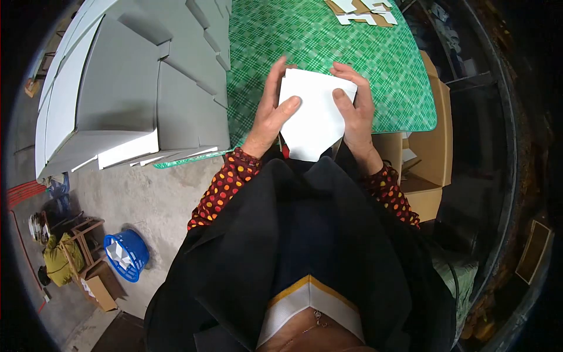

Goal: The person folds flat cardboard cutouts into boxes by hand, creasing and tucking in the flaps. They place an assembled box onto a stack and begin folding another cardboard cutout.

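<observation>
Head view. Held over the near edge of the green checked bench (404,88), in front of the black jacket (246,234): a white cardboard piece (315,120), broad face up, narrowing toward the body. Contact with the bench surface: impossible to tell. Gripped along the left side by the left hand (272,114), thumb pressed on the white face, fingers bent around the edge. Gripped likewise along the right side by the right hand (358,114), thumb on the face, fingers past the far corner. Visible at both wrists: dotted sleeves (226,186).

On the bench at left: large stacked cardboard sheets (123,76), grey faces and white edges showing. At the far right corner: cut cardboard pieces (365,12), white and brown, lying flat. Beside the bench at right: an open brown carton (434,141). On the concrete floor (161,199) at left: a blue plastic basket (139,249) containing white scraps (118,255).
</observation>
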`<state>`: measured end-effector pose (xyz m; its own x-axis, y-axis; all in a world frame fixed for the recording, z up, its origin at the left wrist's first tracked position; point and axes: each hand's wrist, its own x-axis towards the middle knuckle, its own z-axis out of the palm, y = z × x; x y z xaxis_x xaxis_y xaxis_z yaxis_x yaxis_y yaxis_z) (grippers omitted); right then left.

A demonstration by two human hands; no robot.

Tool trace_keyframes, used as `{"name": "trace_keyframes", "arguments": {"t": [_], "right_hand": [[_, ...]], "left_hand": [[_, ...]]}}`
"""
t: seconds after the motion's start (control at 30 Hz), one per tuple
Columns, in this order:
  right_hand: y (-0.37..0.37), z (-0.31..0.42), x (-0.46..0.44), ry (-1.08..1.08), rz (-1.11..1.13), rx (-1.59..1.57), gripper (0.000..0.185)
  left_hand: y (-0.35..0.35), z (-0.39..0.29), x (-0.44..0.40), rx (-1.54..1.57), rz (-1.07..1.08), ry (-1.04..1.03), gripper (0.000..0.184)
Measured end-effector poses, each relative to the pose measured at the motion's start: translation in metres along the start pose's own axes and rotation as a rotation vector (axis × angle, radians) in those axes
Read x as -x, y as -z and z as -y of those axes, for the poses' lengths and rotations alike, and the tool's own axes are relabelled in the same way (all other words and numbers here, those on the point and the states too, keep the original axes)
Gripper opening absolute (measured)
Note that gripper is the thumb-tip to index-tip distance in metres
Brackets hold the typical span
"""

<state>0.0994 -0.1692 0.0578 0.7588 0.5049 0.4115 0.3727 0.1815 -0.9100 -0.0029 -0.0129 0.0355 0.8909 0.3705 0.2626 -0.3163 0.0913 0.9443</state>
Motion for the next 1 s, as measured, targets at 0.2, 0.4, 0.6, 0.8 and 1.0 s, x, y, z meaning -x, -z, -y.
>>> {"name": "trace_keyframes", "arguments": {"t": [0.2,0.4,0.6,0.8,1.0], "right_hand": [[0.002,-0.002,-0.007,-0.051,0.063,-0.085,0.028],[0.003,-0.005,-0.006,-0.039,0.075,-0.093,0.023],[-0.004,0.004,-0.002,-0.126,-0.066,-0.097,0.016],[0.000,-0.010,-0.006,-0.012,-0.036,-0.127,0.014],[-0.002,-0.009,-0.010,-0.122,-0.082,-0.142,0.013]], "left_hand": [[-0.002,-0.007,0.000,-0.032,-0.019,0.044,0.065],[-0.007,-0.003,0.000,-0.023,-0.064,-0.010,0.050],[-0.007,-0.005,-0.003,-0.023,-0.080,-0.035,0.042],[-0.007,-0.004,-0.006,-0.020,-0.080,-0.015,0.038],[-0.006,-0.013,-0.010,0.054,-0.058,0.229,0.051]]}}
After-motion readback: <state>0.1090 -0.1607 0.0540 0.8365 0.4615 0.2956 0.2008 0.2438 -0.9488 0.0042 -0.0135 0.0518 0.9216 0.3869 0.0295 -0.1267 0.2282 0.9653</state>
